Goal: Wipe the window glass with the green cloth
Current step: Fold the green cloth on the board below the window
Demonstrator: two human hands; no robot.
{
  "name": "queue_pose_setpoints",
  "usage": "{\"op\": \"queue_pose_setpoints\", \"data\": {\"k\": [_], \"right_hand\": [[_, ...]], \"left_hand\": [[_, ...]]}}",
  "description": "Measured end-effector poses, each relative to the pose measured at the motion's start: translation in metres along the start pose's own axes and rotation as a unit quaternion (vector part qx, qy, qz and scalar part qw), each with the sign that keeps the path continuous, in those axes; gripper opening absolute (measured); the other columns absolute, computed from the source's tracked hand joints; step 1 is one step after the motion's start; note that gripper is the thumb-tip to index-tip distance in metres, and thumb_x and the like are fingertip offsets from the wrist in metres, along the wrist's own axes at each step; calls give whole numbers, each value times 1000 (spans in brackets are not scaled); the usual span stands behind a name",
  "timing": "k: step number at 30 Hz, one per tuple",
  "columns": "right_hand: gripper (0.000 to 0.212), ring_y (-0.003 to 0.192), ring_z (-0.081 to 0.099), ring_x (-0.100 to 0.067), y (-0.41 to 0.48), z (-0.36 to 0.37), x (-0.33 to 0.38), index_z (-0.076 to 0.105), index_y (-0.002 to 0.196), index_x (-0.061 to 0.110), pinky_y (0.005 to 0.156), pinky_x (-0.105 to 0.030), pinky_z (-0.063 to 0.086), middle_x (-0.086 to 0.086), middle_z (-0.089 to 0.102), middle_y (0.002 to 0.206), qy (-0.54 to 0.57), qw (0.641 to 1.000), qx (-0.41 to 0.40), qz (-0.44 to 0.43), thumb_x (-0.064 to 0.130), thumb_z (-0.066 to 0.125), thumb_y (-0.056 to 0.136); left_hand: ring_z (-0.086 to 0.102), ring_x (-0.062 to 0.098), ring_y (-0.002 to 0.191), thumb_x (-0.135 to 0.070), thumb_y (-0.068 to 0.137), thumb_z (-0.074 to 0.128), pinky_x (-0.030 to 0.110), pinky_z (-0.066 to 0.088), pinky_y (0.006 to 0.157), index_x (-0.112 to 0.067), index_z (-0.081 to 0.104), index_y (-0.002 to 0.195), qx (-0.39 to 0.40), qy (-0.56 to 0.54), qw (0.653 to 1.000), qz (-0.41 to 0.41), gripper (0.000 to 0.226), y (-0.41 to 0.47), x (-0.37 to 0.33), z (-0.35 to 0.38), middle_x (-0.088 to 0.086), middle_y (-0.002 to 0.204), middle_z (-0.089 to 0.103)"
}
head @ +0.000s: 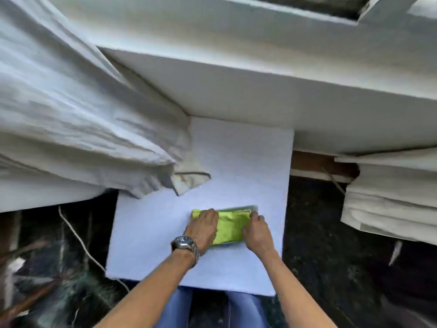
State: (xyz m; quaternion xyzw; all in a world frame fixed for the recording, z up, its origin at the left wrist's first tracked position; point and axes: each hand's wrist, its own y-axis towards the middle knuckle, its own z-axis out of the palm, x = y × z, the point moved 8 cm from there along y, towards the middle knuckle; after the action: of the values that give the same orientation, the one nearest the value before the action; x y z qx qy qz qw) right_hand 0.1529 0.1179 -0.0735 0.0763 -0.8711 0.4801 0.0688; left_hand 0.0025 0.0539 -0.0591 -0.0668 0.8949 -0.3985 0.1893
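Lying folded on a white desk (151,233), the green cloth (230,227) sits under both hands: left hand (203,227), wristwatch (185,243) on its wrist, pressed flat on the cloth's left end; right hand (256,233) gripping the right edge with curled fingers. Pale curtains (71,114) hang left of the desk, beneath a white window frame (236,43)

A folded cloth (230,229) lies on the tabletop (236,162), the left hand (203,229) on its left end, the right hand (256,233) on its right. A curtain (78,114) hangs left, another curtain (390,192) right; the window frame (260,74) runs behind.
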Motion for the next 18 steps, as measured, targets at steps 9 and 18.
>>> {"op": "queue_pose_setpoints", "data": {"k": [9,18], "right_hand": [[27,119,62,-37,32,36,-18,56,123,3,101,-44,51,-18,66,123,242,959,-67,131,15,63,99],[14,88,60,-10,-56,-134,74,56,99,20,82,-32,44,9,67,93,209,966,-47,-147,13,67,96]], "left_hand": [[57,29,123,-21,90,68,41,52,94,-13,47,139,-35,50,996,-71,54,48,-4,57,8,132,60],[45,19,130,-32,83,62,33,29,94,-24,54,111,-60,-281,955,-75,30,-16,-7,-86,-2,120,62]]}}
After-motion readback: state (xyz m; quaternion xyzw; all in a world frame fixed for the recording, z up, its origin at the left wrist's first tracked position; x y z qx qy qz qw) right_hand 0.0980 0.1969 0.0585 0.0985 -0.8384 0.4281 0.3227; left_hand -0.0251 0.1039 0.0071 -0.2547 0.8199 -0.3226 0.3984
